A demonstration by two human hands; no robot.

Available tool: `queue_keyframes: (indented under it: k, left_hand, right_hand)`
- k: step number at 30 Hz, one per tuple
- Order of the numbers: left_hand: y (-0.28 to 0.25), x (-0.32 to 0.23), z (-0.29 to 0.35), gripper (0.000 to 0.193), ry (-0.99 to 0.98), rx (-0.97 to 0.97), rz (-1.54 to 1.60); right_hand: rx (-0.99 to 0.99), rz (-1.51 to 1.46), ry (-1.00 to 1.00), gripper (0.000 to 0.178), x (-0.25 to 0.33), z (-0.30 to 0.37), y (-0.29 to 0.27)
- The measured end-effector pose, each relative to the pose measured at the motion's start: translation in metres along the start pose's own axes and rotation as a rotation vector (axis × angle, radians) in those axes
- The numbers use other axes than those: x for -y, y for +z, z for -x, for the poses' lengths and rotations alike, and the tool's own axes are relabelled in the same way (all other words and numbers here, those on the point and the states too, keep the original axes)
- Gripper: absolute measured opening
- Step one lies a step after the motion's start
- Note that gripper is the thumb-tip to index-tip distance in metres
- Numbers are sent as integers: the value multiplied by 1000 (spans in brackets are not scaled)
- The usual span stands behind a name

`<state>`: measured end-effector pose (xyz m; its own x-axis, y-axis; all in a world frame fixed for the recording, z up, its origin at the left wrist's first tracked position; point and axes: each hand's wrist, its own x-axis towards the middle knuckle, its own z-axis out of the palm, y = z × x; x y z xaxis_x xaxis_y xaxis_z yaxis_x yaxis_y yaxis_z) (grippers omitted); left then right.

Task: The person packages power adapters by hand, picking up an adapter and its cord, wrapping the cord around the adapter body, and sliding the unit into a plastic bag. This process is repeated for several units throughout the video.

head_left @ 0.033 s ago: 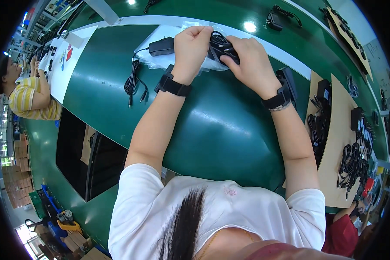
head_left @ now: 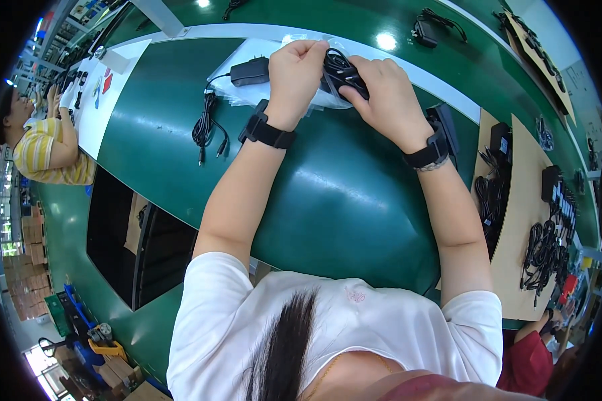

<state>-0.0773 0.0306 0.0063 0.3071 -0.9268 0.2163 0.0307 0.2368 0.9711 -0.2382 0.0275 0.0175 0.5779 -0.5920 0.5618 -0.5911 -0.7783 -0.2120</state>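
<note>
My left hand (head_left: 294, 81) is closed in a pinch at the edge of a clear plastic bag (head_left: 333, 45). My right hand (head_left: 393, 95) grips a coiled black cable (head_left: 345, 71) at the bag; whether an adapter is tucked behind the coil cannot be made out. More clear bags (head_left: 241, 97) lie flat under and beside my left hand. On them, left of that hand, rests a black power adapter (head_left: 249, 71), its bundled cable (head_left: 204, 128) trailing onto the green table (head_left: 160, 127).
Cardboard sheets (head_left: 520, 267) at the right carry rows of black adapters and coiled cables (head_left: 542, 247). Beyond the table's white edge lies another adapter (head_left: 425, 33). A black bin (head_left: 117, 227) stands at the lower left. A co-worker in a striped shirt (head_left: 50, 154) is at far left.
</note>
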Motion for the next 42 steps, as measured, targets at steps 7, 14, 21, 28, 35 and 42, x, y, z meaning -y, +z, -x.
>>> queue_keyframes:
  k: [7, 14, 21, 28, 35, 42]
  left_hand:
    - [7, -15, 10, 18, 140, 114, -292]
    - [19, -21, 28, 13, 297, 289, -484]
    - [26, -26, 36, 10, 190, 239, 61]
    - [40, -18, 45, 11, 601, 233, -688]
    - [52, -27, 48, 12, 548, 275, -405]
    - [36, -41, 44, 19, 511, 442, -205]
  right_hand:
    - [87, -20, 103, 35, 4, 4, 8]
    - [56, -1221, 826, 29, -33, -6, -5]
    - [-376, -396, -7, 39, -14, -1, 13]
    - [34, -422, 332, 41, -27, 6, 23]
    - [-242, -1635, 727, 20, -4, -6, 8]
    - [-315, -1203, 480, 39, 3, -15, -7]
